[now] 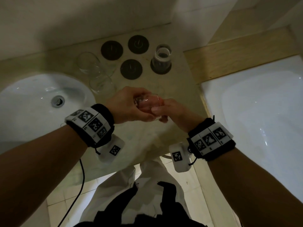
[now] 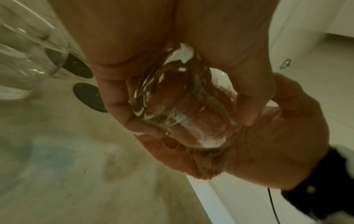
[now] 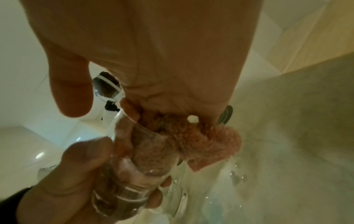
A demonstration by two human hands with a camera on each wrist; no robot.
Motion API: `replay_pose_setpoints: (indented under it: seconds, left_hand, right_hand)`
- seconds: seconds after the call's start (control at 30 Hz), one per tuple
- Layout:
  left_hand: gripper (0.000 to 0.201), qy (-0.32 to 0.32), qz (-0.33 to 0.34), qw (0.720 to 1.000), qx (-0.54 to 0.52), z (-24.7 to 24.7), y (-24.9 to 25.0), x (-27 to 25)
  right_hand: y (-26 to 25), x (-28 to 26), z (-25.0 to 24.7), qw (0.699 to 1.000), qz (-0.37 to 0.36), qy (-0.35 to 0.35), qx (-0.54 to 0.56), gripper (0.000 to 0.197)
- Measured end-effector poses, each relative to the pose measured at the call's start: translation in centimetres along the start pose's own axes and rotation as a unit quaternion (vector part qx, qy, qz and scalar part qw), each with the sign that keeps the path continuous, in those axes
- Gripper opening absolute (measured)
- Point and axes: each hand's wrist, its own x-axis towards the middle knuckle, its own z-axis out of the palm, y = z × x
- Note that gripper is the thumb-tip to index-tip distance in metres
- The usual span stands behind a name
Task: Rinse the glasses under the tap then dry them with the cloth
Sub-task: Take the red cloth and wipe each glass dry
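Clear glass (image 1: 148, 104) gripped sideways above counter, left hand (image 1: 129, 106) fingers curled round base; right hand (image 1: 170, 109) fingers pushing pink cloth (image 3: 206, 141) inside. Probably wet, slippery, fragile: best held round thick base.

Both forearms reach forward, wrists banded, hands meeting at centre. Left hand (image 1: 126, 105) curls its fingers (image 2: 114, 97) round a glass (image 1: 147, 104). Right hand (image 1: 170, 110) has fingers apparently pushed into the glass with a cloth (image 3: 206, 141), thumb (image 3: 70, 84) free outside.
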Motion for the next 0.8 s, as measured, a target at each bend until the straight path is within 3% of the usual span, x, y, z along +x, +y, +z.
replay_pose_setpoints:
  seconds: [0.07, 0.17, 0.27, 0.33, 0.43, 0.57, 0.7, 0.8]
  left_hand:
    - [0.07, 0.022, 0.025, 0.998, 0.05, 0.2, 0.0, -0.2]
    - [0.081, 0.064, 0.078, 0.987, 0.124, 0.5, -0.1, -0.7]
    - [0.085, 0.111, 0.181, 0.95, 0.227, 0.2, -0.5, -0.9]
    - [0.086, 0.139, 0.201, 0.937, 0.25, -0.3, -0.9, -1.0]
    - [0.086, 0.141, 0.136, 0.966, 0.171, -1.2, -0.6, -1.6]
    - [0.077, 0.042, -0.003, 0.998, -0.048, -2.9, 0.2, -2.1]
    - [0.076, -0.054, -0.116, 0.949, -0.287, -4.0, 0.0, -2.5]
    - [0.071, -0.057, -0.105, 0.938, -0.326, -4.5, 0.0, -2.9]
  right_hand:
    - [0.1, -0.2, -0.5, 0.999, -0.008, -0.006, 0.03, 0.047]
    - [0.5, -0.5, -1.0, 0.991, -0.024, -0.034, 0.13, 0.034]
    - [0.2, -0.4, -1.1, 0.964, -0.053, -0.036, 0.26, 0.042]
    - [-0.7, -0.2, -0.9, 0.965, -0.075, -0.046, 0.248, 0.034]
    - [-2.5, 0.2, -0.3, 0.984, -0.065, -0.064, 0.154, 0.028]
    - [-3.7, 0.4, 0.0, 0.993, -0.07, -0.093, -0.005, 0.043]
    - [-4.8, 0.6, 0.2, 0.986, -0.098, -0.111, -0.077, 0.05]
    - [-4.8, 0.9, 0.8, 0.985, -0.121, -0.089, -0.083, 0.043]
